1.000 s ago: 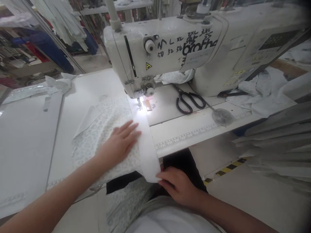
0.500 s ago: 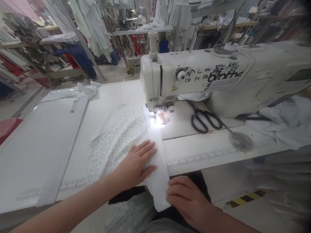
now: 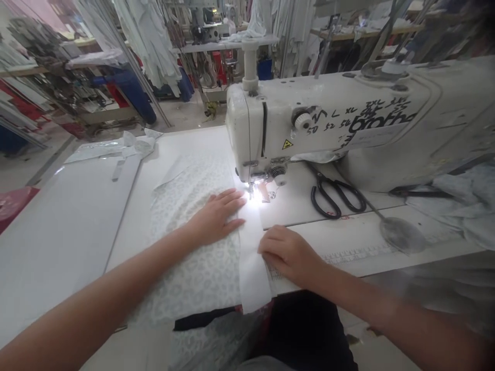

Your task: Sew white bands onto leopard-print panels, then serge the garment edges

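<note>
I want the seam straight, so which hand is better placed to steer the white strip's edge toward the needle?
Probably the right hand: it rests on the white strip. The left hand lies flat on the patterned fabric beside it.

A soft patterned cloth (image 3: 193, 257) is spread flat on the white counter (image 3: 58, 226). It is pale, with little grey spots all over it (the marks look a bit like leopard print). Its far end is laid beside the needle, where a small light shines. Its near end is hung over the counter's edge. A plain white strip (image 3: 251, 257) is laid along the right side of the cloth. The strip is long and narrow, and it is stretched from the needle down to the counter's edge, where its end is curled a little. The cloth and the strip are touching all the way along.
</note>
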`<state>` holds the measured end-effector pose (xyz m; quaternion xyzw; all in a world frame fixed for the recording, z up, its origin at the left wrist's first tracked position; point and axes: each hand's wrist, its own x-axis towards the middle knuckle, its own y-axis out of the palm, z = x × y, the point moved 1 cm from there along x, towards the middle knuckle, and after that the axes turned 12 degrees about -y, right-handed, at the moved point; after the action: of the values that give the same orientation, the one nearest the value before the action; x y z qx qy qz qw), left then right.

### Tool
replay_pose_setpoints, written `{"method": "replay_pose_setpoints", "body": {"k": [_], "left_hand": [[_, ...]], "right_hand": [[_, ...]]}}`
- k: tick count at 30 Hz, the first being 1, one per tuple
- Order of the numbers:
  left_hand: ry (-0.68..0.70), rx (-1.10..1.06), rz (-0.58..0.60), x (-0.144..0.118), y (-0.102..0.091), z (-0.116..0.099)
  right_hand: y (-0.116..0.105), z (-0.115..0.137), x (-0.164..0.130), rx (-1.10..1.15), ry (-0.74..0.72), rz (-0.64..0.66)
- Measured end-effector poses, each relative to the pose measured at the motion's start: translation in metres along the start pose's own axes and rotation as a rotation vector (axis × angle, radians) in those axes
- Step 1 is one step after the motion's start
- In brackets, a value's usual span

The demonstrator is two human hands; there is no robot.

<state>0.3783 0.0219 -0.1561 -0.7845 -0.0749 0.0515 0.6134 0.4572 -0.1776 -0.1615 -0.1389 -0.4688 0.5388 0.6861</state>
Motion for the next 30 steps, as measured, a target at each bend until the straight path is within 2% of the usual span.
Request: {"method": "replay_pose_setpoints", "body": {"k": [5, 8, 11, 14, 16, 17, 19, 21, 22, 24, 26, 28, 30], "left_hand": [[0.040, 0.022, -0.074, 0.024, -0.007, 0.015], [-0.128, 0.059, -0.195, 0.024, -0.007, 0.028], [-0.344, 0.068, -0.251, 0.007, -0.008, 0.046], [-0.446, 0.046, -0.220, -0.025, -0.013, 0.056], [-0.388, 0.048, -0.210, -0.051, -0.015, 0.045], [-0.291, 0.059, -0.196, -0.065, -0.013, 0.033], [0.004, 0.103, -0.149, -0.095, -0.003, -0.004], [0.256, 0.169, -0.113, -0.125, 0.014, -0.043], [0.315, 0.200, -0.112, -0.137, 0.024, -0.059], [0.324, 0.244, -0.140, -0.153, 0.043, -0.081], [0.265, 0.236, -0.216, -0.158, 0.055, -0.089], [0.218, 0.177, -0.326, -0.156, 0.057, -0.090], [0.226, 0.095, -0.415, -0.150, 0.051, -0.091]], "right_hand": [[-0.001, -0.026, 0.025, -0.106, -0.018, 0.004], [-0.005, -0.023, 0.023, -0.138, 0.023, -0.039], [-0.003, 0.007, -0.013, -0.158, 0.016, -0.082], [0.013, 0.044, -0.071, -0.061, -0.030, -0.073], [0.030, 0.056, -0.102, 0.068, 0.153, -0.107], [0.039, 0.057, -0.112, 0.152, 0.283, -0.137], [0.057, 0.052, -0.120, 0.340, 0.487, -0.229], [0.070, 0.046, -0.113, 0.553, 0.550, -0.316], [0.075, 0.044, -0.108, 0.651, 0.561, -0.346], [0.080, 0.046, -0.098, 0.816, 0.600, -0.383], [0.078, 0.054, -0.094, 0.934, 0.652, -0.409], [0.072, 0.064, -0.096, 0.973, 0.696, -0.426], [0.066, 0.072, -0.101, 0.954, 0.737, -0.427]]}}
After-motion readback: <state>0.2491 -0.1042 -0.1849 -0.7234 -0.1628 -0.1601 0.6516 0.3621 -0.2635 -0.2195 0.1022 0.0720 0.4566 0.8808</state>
